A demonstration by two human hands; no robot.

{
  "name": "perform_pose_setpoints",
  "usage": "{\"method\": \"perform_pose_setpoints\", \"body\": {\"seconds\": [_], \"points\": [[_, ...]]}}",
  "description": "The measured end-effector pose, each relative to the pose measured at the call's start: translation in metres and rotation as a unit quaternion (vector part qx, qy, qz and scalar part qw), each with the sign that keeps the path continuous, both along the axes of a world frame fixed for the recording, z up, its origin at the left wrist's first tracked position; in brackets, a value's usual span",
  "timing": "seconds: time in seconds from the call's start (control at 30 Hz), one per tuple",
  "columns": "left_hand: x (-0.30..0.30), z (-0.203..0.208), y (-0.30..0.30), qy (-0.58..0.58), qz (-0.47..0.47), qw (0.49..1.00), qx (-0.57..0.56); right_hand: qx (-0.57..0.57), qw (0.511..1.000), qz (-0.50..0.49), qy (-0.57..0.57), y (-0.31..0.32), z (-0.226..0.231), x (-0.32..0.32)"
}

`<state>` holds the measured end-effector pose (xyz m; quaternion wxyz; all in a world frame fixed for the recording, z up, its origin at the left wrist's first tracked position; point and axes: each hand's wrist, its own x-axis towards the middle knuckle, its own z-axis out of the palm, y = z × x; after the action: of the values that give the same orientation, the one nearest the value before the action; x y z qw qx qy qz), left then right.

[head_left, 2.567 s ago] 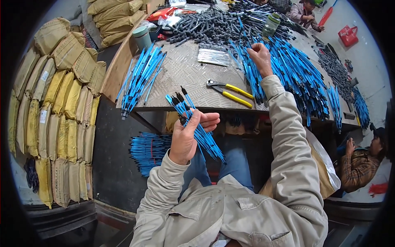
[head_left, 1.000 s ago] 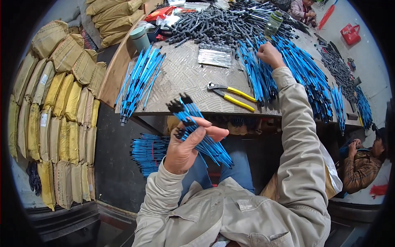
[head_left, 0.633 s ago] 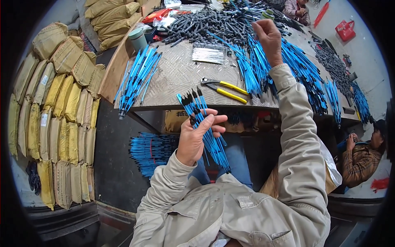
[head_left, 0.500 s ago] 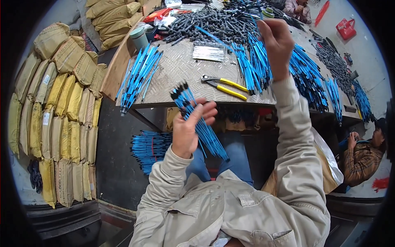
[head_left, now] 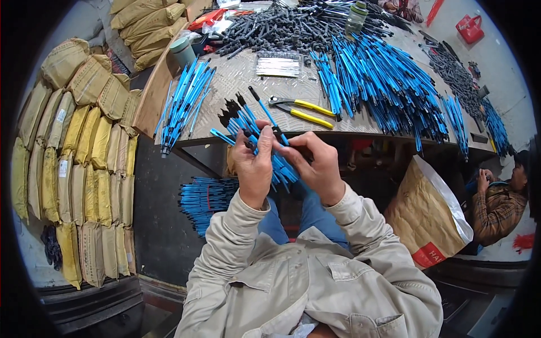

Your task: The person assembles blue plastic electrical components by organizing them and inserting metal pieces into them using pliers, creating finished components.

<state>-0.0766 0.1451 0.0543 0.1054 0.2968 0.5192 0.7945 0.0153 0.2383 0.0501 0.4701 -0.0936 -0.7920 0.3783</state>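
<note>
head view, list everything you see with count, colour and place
table: one, grey, centre
held rods: many, blue, centre
loose rods: many, blue, table's right
smaller rod pile: one, blue, table's left
bundled rods: many, blue, below table
dark parts: many, grey, table's far side
pliers: one, yellow-handled, table's near edge
strip packet: one, silvery, beyond pliers
lidded cup: one, pale green, left
bottle: one, green-lidded, table's far side
stacked sacks: many, tan and yellow, left
open sack: one, brown, right
handbag: one, red, upper right
co-workers: two, patterned tops, right
left-hand grip: one, bare, around held rods
right-hand grip: one, bare, on held rods
shirt: one, beige, bottom
</note>
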Motion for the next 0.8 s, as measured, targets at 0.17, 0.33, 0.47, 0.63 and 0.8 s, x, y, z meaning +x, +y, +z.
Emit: {"method": "perform_pose_setpoints", "body": {"seconds": [0.17,0.33,0.47,0.63,0.8], "points": [[-0.016,0.008,-0.018,-0.155,-0.092,0.982,0.049,-0.098,0.988,0.017,-0.117,0.113,0.018,-0.046],[-0.007,0.03,-0.027,-0.232,-0.207,0.949,0.042,0.283,0.895,-0.178,-0.296,0.293,-0.017,-0.083],[-0.012,0.028,-0.045,-0.21,-0.225,0.95,0.051,0.254,0.841,-0.229,-0.419,0.294,-0.041,-0.097],[-0.009,0.026,-0.053,-0.223,-0.248,0.942,0.035,0.17,0.867,-0.22,-0.414,0.276,-0.022,-0.101],[-0.006,0.01,-0.036,-0.192,-0.244,0.951,-0.016,0.044,0.981,-0.143,-0.125,0.236,0.017,-0.072]]}}
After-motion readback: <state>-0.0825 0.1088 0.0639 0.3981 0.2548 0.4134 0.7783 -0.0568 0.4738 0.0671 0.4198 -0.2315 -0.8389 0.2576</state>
